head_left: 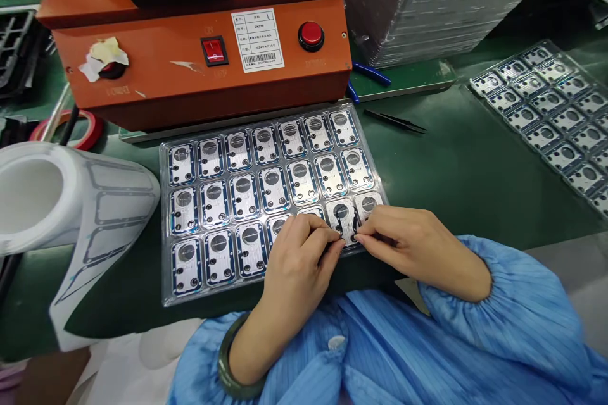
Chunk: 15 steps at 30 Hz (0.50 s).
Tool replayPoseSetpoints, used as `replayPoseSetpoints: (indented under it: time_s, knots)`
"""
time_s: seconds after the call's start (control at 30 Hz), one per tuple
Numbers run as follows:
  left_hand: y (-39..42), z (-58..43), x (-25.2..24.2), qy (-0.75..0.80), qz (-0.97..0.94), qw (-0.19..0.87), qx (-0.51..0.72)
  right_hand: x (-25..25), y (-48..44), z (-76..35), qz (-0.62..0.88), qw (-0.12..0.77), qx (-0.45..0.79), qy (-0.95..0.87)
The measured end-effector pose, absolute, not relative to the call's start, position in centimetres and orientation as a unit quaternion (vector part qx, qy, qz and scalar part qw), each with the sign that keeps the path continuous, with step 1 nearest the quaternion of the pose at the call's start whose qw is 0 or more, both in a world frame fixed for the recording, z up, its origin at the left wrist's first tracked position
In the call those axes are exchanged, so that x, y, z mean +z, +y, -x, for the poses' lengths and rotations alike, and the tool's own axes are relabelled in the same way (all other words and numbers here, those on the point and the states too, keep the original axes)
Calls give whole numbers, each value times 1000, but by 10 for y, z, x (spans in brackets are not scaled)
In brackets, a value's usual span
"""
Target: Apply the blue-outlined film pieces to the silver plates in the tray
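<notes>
A clear plastic tray [165, 221] lies in front of me, its pockets filled with several small silver metal parts with blue edges. My left hand [297, 266] and my right hand [408, 247] meet over the tray's near right corner. Both pinch a thin black gasket-like strip [342, 224] held over one metal part [342, 215] in the front row. My fingers are closed on the strip's two ends. A green bangle [228, 367] sits on my left wrist, and both arms wear blue sleeves.
An orange machine [199, 57] with a red button [311, 35] and red switch stands behind the tray. A white label roll [52, 196] lies left. Black tweezers [394, 120], blue-handled pliers [370, 73], a second filled tray [551, 114] and stacked trays [441, 0] sit right.
</notes>
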<state>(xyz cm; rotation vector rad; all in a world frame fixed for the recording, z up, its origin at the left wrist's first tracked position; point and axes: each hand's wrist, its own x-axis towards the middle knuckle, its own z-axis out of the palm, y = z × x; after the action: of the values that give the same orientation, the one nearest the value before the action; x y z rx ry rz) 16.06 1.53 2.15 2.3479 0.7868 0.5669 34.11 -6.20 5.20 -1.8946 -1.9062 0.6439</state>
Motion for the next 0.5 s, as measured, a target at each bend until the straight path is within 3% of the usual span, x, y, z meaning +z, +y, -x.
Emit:
replayPoseSetpoints:
  time_s: [0.5]
  knots:
    - [20, -165, 28, 299, -897, 303, 117, 54, -56, -338, 688, 87, 239, -680]
